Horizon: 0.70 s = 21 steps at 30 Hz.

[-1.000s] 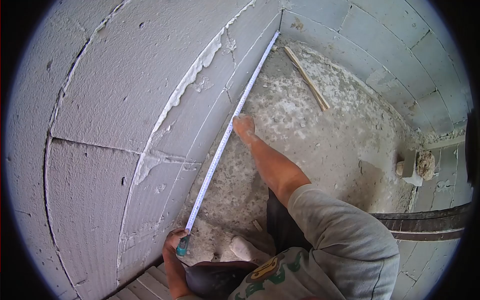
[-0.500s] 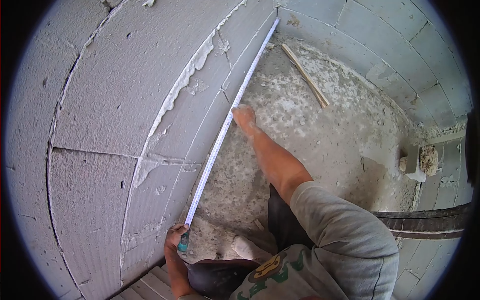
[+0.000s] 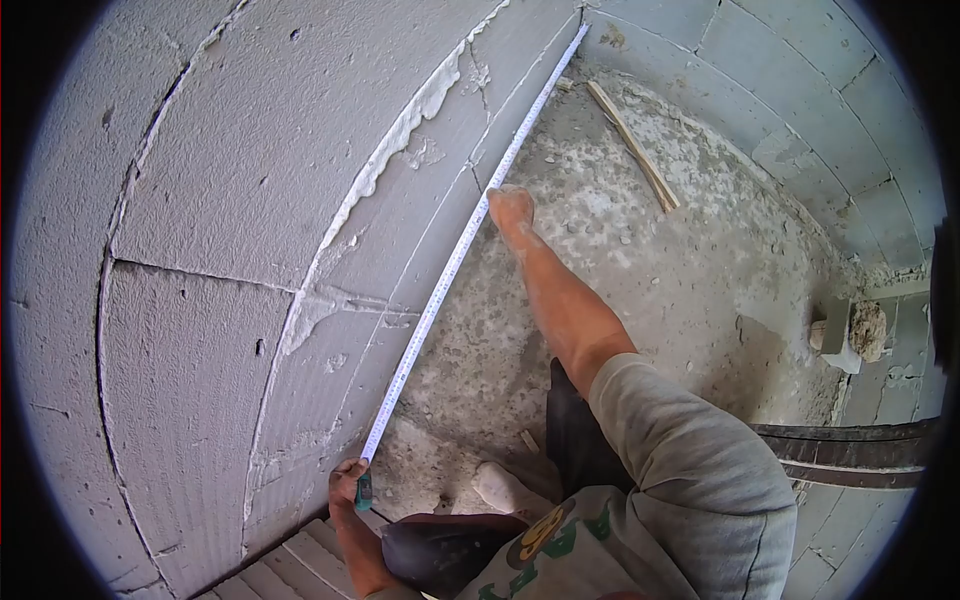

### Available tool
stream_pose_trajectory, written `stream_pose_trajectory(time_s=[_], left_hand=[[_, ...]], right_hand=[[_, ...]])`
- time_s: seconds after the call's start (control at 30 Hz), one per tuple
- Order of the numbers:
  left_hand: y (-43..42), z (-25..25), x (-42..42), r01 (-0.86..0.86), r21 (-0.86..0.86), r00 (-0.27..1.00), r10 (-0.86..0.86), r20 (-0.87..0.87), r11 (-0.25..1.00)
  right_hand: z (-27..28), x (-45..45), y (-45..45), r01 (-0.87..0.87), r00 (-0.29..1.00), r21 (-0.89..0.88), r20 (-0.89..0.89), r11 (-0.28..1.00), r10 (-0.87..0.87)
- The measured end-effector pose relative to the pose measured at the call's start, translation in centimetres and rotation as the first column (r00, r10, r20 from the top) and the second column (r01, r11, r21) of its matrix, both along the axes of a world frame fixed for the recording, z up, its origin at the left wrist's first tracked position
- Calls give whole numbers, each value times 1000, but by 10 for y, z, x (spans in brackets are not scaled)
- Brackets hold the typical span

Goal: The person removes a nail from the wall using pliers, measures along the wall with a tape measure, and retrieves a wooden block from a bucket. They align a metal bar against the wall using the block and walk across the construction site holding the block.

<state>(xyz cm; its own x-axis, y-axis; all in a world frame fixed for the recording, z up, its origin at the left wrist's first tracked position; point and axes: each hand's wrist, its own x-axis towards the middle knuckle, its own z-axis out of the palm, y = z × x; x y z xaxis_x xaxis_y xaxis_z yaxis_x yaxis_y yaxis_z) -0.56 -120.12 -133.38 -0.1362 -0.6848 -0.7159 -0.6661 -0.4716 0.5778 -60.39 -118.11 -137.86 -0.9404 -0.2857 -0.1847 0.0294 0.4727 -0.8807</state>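
Note:
A tape measure [image 3: 364,490] with a green case is in my left hand [image 3: 346,484], low at the wall's foot. Its white blade [image 3: 432,310] runs out straight along the base of the block wall [image 3: 200,360], up to the far corner. Partway along, my right hand [image 3: 512,208] has its fingers closed on the blade's edge. The far end of the blade meets the corner; how it is seated there is too small to tell.
A wooden strip [image 3: 634,146] lies on the rough concrete floor [image 3: 600,260]. Block pieces [image 3: 850,335] sit at the right wall, above a dark curved beam [image 3: 850,450]. Stacked blocks [image 3: 290,565] are at the bottom left.
The view has shifted, so the wall and floor appear slightly further right. Both hands keep their hold on the tape measure, and the blade stays stretched along the wall.

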Motion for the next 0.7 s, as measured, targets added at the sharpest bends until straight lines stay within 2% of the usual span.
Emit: stream_pose_trajectory(time_s=[0.1,0.2,0.3,0.4,0.6,0.7], left_hand=[[-6,11,-10,-44,-61,999,42,-32,997],[-15,-2,2,-39,-108,996,30,-85,993],[-17,-6,3,-27,-112,995,16,-100,993],[-13,2,-5,-47,-108,994,36,-100,993],[-11,-6,-1,-54,-174,992,33,-120,983],[-12,-10,2,-61,-192,992,38,-124,979]], right_hand=[[4,1,-4,-1,1000,-65,5,998,1],[0,7,-15,108,994,-138,-16,984,-111],[16,13,-6,-34,998,-124,56,992,41],[11,25,-12,-54,996,-50,61,997,57],[8,41,-20,-35,995,-108,84,994,45],[5,44,-17,-51,997,-80,56,995,55]])
